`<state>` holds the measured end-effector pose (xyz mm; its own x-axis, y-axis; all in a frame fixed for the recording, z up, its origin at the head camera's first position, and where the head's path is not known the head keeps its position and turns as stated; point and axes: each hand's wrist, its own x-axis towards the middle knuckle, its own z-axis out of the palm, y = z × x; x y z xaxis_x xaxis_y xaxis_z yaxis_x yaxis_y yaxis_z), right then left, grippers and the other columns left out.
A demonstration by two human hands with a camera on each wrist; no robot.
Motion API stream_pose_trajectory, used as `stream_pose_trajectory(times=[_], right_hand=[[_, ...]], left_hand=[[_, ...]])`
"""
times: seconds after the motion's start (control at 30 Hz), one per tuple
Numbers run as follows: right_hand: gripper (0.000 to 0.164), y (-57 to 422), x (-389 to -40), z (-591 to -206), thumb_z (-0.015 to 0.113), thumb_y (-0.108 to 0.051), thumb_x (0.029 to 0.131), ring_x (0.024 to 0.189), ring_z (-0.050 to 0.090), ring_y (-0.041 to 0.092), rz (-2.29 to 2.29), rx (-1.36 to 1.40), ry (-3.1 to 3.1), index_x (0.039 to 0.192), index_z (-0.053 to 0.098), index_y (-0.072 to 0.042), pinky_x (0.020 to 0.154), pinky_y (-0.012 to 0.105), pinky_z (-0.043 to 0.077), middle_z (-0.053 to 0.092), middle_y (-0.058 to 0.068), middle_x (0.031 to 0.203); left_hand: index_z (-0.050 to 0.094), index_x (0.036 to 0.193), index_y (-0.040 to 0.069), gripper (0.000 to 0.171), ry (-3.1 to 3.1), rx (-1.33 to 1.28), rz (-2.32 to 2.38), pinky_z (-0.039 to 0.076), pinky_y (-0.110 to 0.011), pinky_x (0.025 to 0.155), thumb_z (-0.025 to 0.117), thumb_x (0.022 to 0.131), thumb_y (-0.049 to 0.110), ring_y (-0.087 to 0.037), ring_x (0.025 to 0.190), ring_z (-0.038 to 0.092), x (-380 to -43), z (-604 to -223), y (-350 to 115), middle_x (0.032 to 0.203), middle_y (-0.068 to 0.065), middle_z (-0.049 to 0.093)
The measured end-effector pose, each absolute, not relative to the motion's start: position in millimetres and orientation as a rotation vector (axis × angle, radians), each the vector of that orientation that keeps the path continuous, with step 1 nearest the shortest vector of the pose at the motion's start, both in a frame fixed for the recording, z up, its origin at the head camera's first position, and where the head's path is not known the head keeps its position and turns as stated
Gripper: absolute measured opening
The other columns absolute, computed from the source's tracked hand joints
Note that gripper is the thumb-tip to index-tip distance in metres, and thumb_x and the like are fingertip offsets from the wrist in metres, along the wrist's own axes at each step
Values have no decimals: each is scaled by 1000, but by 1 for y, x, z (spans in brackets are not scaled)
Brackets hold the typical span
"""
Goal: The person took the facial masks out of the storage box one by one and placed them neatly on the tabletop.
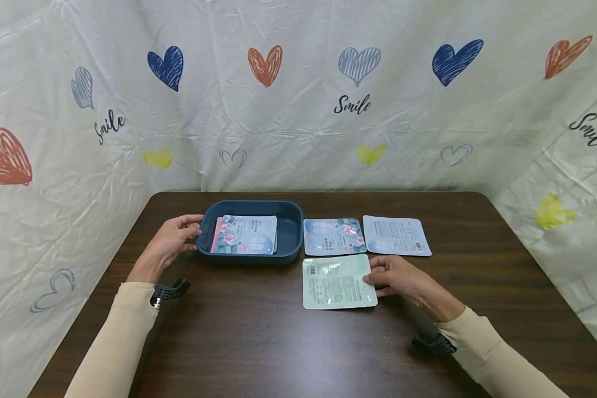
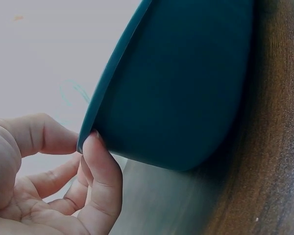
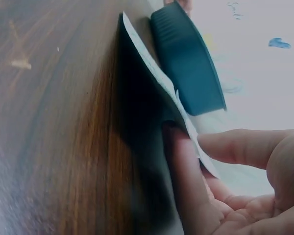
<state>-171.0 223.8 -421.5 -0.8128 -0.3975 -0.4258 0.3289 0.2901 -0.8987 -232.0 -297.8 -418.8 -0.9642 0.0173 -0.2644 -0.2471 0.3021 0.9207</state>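
Note:
My left hand [image 1: 171, 243] pinches the rim of a dark blue plastic basin [image 1: 291, 232] at its left end; in the left wrist view, thumb and finger [image 2: 103, 176] meet over the rim. Inside the basin lie flat sachets, a blue floral one [image 1: 249, 235] on top and a pink edge [image 1: 215, 235] peeking out. Between thumb and fingers my right hand [image 1: 403, 279] holds the right edge of a pale green sachet [image 1: 339, 283], printed side up. The right wrist view shows this sachet [image 3: 154, 68] tilted, with a dark gap under it above the table.
Right of the basin lie a blue floral sachet [image 1: 334, 237] and a light blue sachet [image 1: 397, 236] with its text side up. The brown wooden table [image 1: 258, 342] ends at a white curtain [image 1: 298, 160] printed with hearts. Both wrists carry black straps [image 1: 171, 291].

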Motion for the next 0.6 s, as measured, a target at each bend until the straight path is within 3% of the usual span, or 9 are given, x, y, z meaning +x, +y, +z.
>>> stream_pose_trajectory(times=[0.33,0.6], right_hand=[[41,226,-173,-422,70,-9,94,88,69,17,-1477,-24,2095,128,54,9,78,35,61,70,10,102],[41,232,-175,-412,69,-18,95,90,68,19,-1238,-171,2313,125,60,9,80,38,59,72,10,103]], left_hand=[[40,155,8,52,2347,-204,1715,58,-27,81,52,105,14,-34,111,56,-233,-419,-298,138,-24,50],[40,155,9,52,2342,-215,1716,58,-27,81,52,105,14,-34,112,55,-234,-420,-298,136,-23,49]])
